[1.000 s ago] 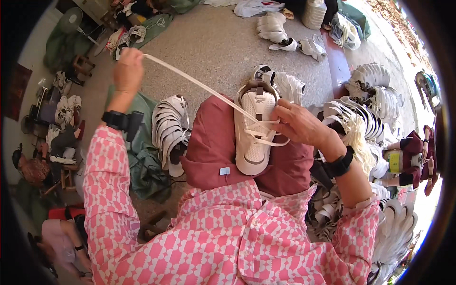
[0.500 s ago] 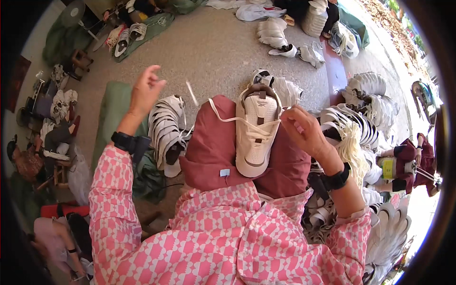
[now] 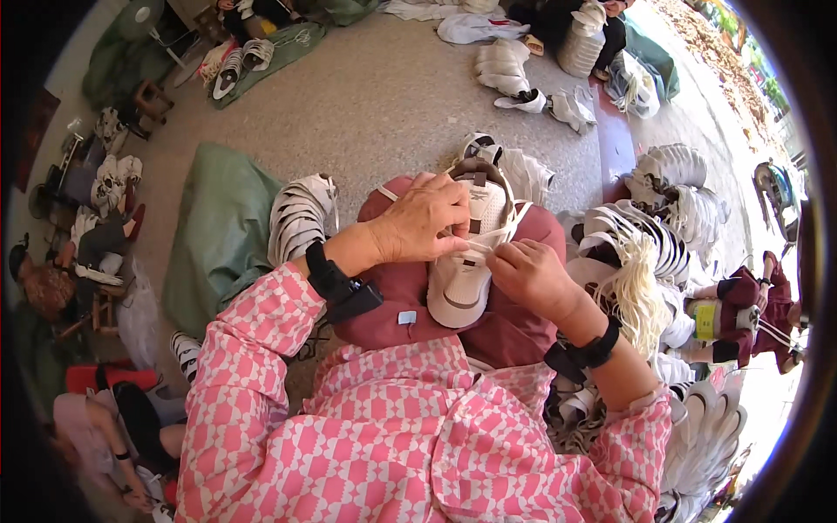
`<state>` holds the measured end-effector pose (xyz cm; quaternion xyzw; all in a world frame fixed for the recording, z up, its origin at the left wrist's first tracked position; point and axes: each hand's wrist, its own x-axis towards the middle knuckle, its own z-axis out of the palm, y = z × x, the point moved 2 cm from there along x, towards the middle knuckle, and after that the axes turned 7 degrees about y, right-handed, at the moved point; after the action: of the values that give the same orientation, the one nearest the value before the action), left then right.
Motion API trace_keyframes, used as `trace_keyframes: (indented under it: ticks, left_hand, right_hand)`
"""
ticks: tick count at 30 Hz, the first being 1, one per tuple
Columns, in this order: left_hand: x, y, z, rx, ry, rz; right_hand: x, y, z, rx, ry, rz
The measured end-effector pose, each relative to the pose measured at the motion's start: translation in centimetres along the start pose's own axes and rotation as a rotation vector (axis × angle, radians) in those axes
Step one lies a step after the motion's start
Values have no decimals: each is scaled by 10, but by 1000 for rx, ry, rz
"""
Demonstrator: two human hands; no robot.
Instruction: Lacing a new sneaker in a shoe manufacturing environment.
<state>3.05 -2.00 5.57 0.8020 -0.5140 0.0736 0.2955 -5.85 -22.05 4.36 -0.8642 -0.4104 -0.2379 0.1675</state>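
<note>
Resting at the frame's centre on maroon fabric trousers (image 3: pixel 542 230), a cream mesh shoe (image 3: pixel 457 286) lies toe-downward. The left hand (image 3: pixel 423 220) curls half-closed over the shoe's left side, its grip unclear; the right hand (image 3: pixel 534 275), fingertips pinched together, holds a flat white lace (image 3: pixel 499 236).

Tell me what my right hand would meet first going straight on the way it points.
Your right hand would probably meet the white shoe first; whether it already touches it is unclear.
</note>
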Motion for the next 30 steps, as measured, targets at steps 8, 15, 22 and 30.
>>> trace_keyframes:
  ticks: [8, 15, 22, 30]
  left_hand:
    - [6, -9, 4, -70, -69, 13]
    - [10, -25, 1, -252, -241, -195]
    - [11, -30, 7, -446, -191, -226]
    - [7, -30, 7, -977, -110, -621]
  right_hand:
    - [-6, 6, 9, -270, 209, 15]
    - [-15, -2, 13, -146, 51, 136]
    - [-9, 12, -16, 116, 186, 487]
    - [20, 17, -5, -66, 24, 259]
